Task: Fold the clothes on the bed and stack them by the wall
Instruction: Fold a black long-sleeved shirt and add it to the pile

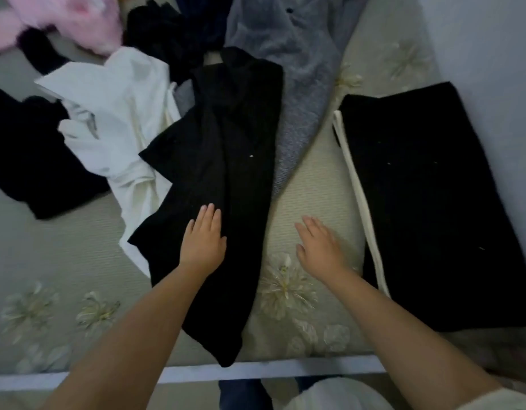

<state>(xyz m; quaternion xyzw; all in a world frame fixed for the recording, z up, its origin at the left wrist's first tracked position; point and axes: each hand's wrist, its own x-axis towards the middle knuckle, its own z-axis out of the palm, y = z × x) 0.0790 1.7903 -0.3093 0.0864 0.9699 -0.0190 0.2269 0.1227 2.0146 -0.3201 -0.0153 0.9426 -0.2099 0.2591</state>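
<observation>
Centrally, the bed is seen covered in a pale floral sheet. A folded black stack is placed at frame right, against the wall. A long black garment is laid mid-frame over a white garment. The left hand is rested flat on it, fingers straight; the right hand is spread open above the sheet.

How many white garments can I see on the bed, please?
2: a crumpled white garment left of the long black garment, and a folded white one showing only its edge under the folded black piece. More may be hidden.
</observation>
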